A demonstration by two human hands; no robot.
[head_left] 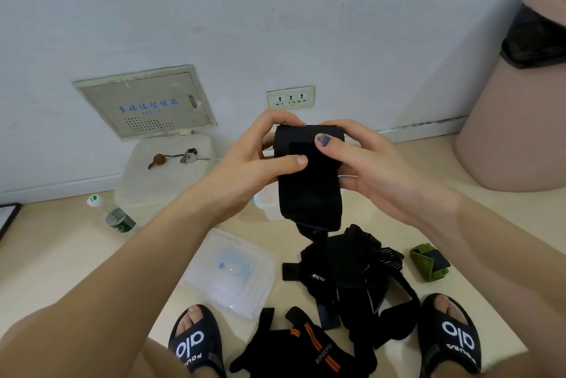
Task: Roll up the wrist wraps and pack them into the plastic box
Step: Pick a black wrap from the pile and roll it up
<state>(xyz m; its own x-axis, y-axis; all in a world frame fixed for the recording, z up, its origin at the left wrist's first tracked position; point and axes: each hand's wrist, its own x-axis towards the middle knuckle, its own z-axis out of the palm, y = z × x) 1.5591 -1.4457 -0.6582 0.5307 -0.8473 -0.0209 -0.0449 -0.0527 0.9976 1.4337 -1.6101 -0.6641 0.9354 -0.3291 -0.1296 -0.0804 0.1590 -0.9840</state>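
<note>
I hold a black wrist wrap (309,190) up in front of me with both hands. My left hand (260,157) grips its left side, thumb across the front. My right hand (364,163) grips the right side, thumb pressed on the rolled upper part. The wrap's loose tail hangs down toward a pile of black wraps (346,279) on the floor. A black wrap with orange stripes (306,350) lies between my feet. A rolled green wrap (428,261) sits on the floor to the right. The clear plastic box (266,203) shows partly behind the held wrap; its lid (232,273) lies on the floor.
A white foam box (165,175) with keys (190,157) on top stands by the wall. A plastic bottle (113,215) lies beside it. A pink bin with a black liner (514,120) stands at right. My feet wear black slippers (196,344).
</note>
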